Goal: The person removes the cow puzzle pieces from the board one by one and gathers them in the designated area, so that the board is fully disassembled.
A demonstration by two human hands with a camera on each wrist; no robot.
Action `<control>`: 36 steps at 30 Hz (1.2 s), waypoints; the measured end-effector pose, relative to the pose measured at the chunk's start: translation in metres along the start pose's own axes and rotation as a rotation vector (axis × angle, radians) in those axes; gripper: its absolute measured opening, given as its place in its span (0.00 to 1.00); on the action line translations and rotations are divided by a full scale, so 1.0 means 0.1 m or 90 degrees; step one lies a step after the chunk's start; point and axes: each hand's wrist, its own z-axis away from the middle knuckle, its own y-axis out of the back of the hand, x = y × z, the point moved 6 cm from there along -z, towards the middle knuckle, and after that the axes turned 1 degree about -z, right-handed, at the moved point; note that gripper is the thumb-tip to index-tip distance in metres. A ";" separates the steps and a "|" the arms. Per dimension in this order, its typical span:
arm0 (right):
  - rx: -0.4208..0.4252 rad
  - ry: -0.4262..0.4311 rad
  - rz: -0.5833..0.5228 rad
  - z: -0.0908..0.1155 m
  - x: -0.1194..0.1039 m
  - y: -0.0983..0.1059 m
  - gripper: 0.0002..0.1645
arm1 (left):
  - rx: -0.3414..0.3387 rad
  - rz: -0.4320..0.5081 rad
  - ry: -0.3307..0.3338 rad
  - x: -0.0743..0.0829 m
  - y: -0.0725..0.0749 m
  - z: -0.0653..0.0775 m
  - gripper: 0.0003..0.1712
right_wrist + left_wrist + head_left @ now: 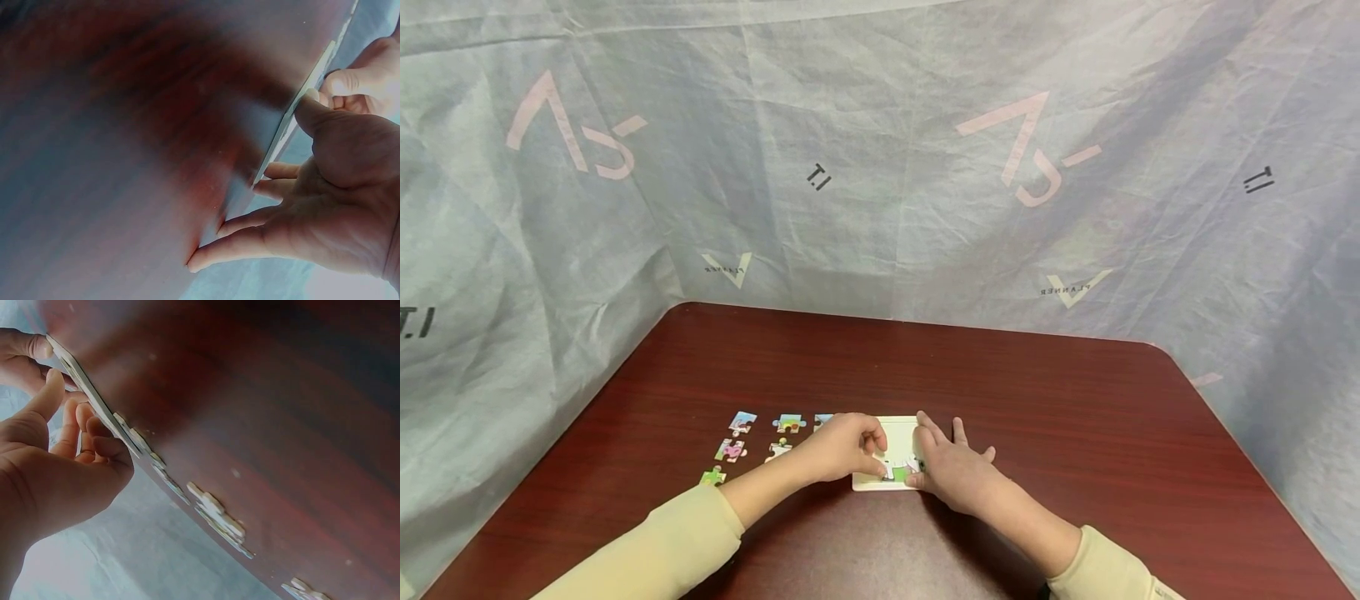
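Note:
A shallow cream puzzle tray (pixel 898 438) lies on the table. Puzzle pieces (pixel 900 474) in green and white sit along its near edge, partly covered by the hands. Over the tray's left side is my left hand (pixel 842 448), its thumb tip down by the pieces and its other fingers loosely bent. No piece shows between those fingers in the left wrist view. My right hand (pixel 958 477) rests over the right edge of the tray, thumb touching the pieces at the near right. Its fingers spread outward, some of them reaching the tabletop (pixel 156 206).
Several loose puzzle pieces lie left of the tray, among them a pink one (pixel 731 450), a green one (pixel 713 476) and a blue one (pixel 743 422). The left forearm passes close to them. Grey printed cloth (pixel 880 167) hangs behind the dark red table (pixel 1037 400).

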 end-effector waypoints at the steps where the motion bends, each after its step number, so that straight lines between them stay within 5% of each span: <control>1: 0.000 0.001 0.001 0.00 0.00 0.00 0.32 | 0.003 -0.011 -0.001 0.01 0.00 0.00 0.15; 12: 0.000 -0.003 0.005 0.00 0.00 0.01 0.33 | 0.013 -0.147 0.021 0.11 -0.13 -0.05 0.19; 26: 0.007 0.005 0.011 0.00 0.00 0.01 0.33 | 0.027 -0.155 0.049 0.18 -0.16 0.00 0.15; 36: 0.008 0.000 0.004 -0.02 0.00 0.00 0.34 | 0.060 -0.282 0.060 0.22 -0.14 0.00 0.20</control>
